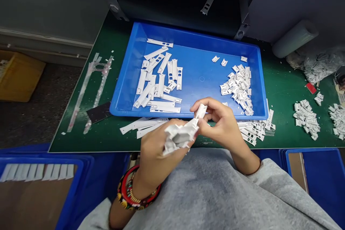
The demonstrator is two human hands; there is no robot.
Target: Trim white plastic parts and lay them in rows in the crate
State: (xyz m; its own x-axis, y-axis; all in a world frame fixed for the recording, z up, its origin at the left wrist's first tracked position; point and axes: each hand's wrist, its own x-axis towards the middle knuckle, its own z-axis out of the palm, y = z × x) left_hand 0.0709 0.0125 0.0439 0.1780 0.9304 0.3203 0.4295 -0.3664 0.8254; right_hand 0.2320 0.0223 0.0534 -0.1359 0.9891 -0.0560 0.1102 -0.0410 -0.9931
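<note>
My left hand (155, 151) is closed around a cluster of white plastic parts (180, 137), their ends facing up toward me and partly blurred. With thumb and fingers, my right hand (219, 124) grips a small white plastic piece (201, 110) at the far end of that cluster. Whether this piece is joined to the cluster I cannot tell. Both hands are held just in front of the near rim of a blue tray (194, 115). Inside it, long white plastic strips (161, 79) lie at the left, and a heap of small white clips (238, 86) lies at the right.
The tray stands on a green table (105, 54). More strips (142, 125) and slotted parts (253, 131) lie along its front edge. Piles of small clips (307, 118) are at the right. A dark machine opening (172, 3) stands behind, a single white part (208, 3) on it.
</note>
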